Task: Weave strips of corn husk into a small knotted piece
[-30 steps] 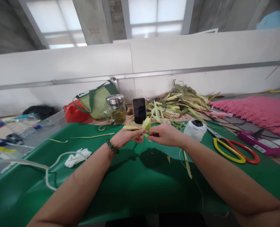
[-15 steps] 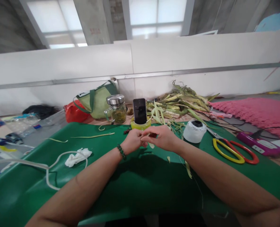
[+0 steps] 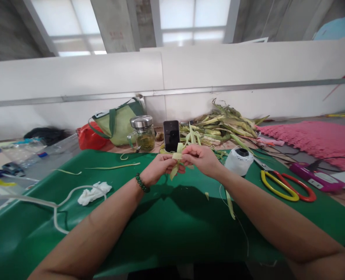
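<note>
Pale green leaf strips (image 3: 177,156) cross each other between my two hands, above the far part of the green mat (image 3: 172,233). My left hand (image 3: 157,168), with a dark green bead bracelet (image 3: 142,182) at its wrist, pinches them from the left. From the other side, the thumb and fingers of my right hand (image 3: 203,159) grip the same strips. One strip end points up and another hangs below the fingers. Right behind the hands stands an upright phone (image 3: 171,136). A loose leaf piece (image 3: 230,204) lies under my right forearm.
Large scissors (image 3: 289,186) and a white thread spool (image 3: 239,161) lie to the right. Behind are a heap of leaves (image 3: 225,122), a glass tea jar (image 3: 143,134) and a green bag (image 3: 118,120). A crumpled tissue (image 3: 94,193) and white cable (image 3: 55,214) are at left.
Both hands have moved slightly apart, and the leaf strips between them, mostly hidden before, now show as a crossed shape. My left hand has shifted a little to the left.
</note>
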Action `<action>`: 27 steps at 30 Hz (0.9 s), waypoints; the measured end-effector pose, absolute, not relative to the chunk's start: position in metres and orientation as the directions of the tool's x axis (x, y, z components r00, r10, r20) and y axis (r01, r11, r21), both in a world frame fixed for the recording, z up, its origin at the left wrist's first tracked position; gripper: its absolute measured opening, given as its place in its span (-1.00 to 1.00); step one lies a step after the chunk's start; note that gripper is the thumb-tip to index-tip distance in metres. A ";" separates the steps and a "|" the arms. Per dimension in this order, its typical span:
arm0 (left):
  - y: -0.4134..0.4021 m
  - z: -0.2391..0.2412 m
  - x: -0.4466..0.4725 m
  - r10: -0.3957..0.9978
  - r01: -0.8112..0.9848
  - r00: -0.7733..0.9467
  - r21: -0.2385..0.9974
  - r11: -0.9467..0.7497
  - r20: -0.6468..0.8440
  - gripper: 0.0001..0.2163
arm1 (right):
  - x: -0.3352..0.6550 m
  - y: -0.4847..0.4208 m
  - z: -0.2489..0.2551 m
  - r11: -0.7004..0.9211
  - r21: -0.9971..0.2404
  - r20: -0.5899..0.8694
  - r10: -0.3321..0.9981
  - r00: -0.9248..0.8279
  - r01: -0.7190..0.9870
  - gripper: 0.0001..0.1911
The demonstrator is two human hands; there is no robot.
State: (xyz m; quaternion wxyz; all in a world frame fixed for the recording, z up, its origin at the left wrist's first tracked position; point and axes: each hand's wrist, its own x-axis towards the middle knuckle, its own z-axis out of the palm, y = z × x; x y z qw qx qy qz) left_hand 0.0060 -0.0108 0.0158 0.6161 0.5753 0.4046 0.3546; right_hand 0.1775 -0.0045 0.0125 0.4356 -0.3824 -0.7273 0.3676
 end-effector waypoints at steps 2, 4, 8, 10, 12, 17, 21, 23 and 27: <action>-0.012 0.018 0.006 0.896 0.014 0.433 0.995 0.102 -0.098 -0.78 | 0.178 -0.004 0.012 0.464 -0.855 0.383 0.866 -0.321 0.231 -0.90; -0.011 0.018 0.005 0.892 0.012 0.442 0.995 0.095 -0.090 -0.76 | 0.178 -0.006 0.013 0.521 -0.823 0.439 0.836 -0.330 0.227 -0.88; -0.010 0.015 0.003 0.884 0.032 0.467 0.999 0.013 -0.026 -0.71 | 0.180 -0.015 0.019 0.602 -0.787 0.486 0.739 -0.466 0.133 -0.75; -0.009 0.013 0.001 0.873 0.069 0.487 0.998 -0.007 -0.028 -0.67 | 0.184 -0.017 0.023 0.664 -0.735 0.581 0.720 -0.379 0.137 -0.70; -0.009 0.012 -0.001 0.855 0.125 0.517 0.992 -0.017 -0.051 -0.67 | 0.188 -0.015 0.025 0.722 -0.650 0.688 0.691 -0.222 0.236 -0.75; -0.009 0.012 -0.001 0.839 0.197 0.542 0.979 -0.059 -0.058 -0.72 | 0.188 -0.006 0.019 0.649 -0.634 0.512 0.760 -0.401 0.420 -0.79; -0.011 0.013 0.001 0.819 0.191 0.571 0.979 -0.071 -0.052 -0.75 | 0.188 -0.007 0.020 0.679 -0.545 0.404 0.727 -0.556 0.492 -0.74; -0.013 0.015 0.001 0.797 0.229 0.602 0.968 -0.103 -0.057 -0.78 | 0.192 -0.009 0.025 0.702 -0.515 0.304 0.686 -0.661 0.492 -0.68; -0.015 0.019 -0.001 0.803 0.276 0.591 0.954 -0.118 -0.072 -0.79 | 0.202 -0.008 0.033 0.687 -0.561 0.144 0.630 -0.763 0.461 -0.60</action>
